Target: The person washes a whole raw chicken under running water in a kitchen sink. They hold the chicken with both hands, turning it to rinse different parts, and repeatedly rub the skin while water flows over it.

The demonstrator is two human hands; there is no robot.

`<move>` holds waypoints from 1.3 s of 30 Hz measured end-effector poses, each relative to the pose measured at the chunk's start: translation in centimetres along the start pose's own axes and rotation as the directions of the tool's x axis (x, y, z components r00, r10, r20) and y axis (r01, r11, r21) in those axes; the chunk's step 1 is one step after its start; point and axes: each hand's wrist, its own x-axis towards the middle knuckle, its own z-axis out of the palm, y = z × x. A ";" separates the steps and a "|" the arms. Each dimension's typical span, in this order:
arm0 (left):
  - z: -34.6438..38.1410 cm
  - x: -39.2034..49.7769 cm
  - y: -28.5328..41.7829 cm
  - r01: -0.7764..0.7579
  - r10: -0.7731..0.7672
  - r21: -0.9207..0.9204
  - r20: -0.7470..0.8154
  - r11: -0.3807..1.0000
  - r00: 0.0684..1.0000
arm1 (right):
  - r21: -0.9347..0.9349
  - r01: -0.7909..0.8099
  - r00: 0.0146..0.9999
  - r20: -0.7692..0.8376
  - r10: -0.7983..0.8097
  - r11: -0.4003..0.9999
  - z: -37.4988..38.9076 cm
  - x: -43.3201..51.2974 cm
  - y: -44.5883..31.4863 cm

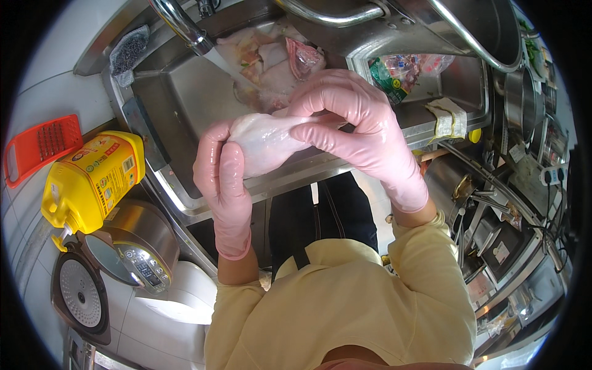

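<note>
Both my hands wear wet pink rubber gloves and hold one pale raw poultry piece (266,141), which looks like a leg, above the sink's front edge. My left hand (226,175) grips its thick, rounded end between thumb and fingers. The narrow end is pinched by my right hand (354,118), its thumb and fingertips on the skin. Behind the hands, water runs from the chrome faucet (200,41) into the steel sink (185,92). More raw meat pieces (273,60) lie in the basin there, partly hidden by my right hand.
A large steel pot (444,32) stands over the sink's back right. A bagged package (397,76) lies in the right basin, with a folded cloth (446,118) on its rim. At left are a cleaver blade (145,134), a yellow jug (95,180), an orange grater (44,148) and a rice cooker (138,249).
</note>
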 end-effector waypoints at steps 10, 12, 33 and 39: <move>0.0 0.0 0.0 -0.006 0.006 0.014 0.036 1.000 0.999 | 0.044 -0.015 0.998 -0.068 0.018 0.999 0.1 -0.2 0.8; 0.1 0.0 0.0 0.018 -0.018 -0.012 0.016 1.000 1.000 | 0.075 -0.076 0.995 -0.059 0.080 0.994 0.0 -0.3 1.0; 0.9 -0.1 1.4 0.086 -0.086 -0.016 0.004 0.996 0.996 | -0.183 0.023 0.996 -0.079 -0.038 0.983 1.5 0.0 0.1; 1.0 -0.2 1.0 0.104 -0.103 -0.033 0.014 0.994 0.995 | 0.088 -0.182 0.976 -0.102 0.191 0.979 1.7 -0.3 0.5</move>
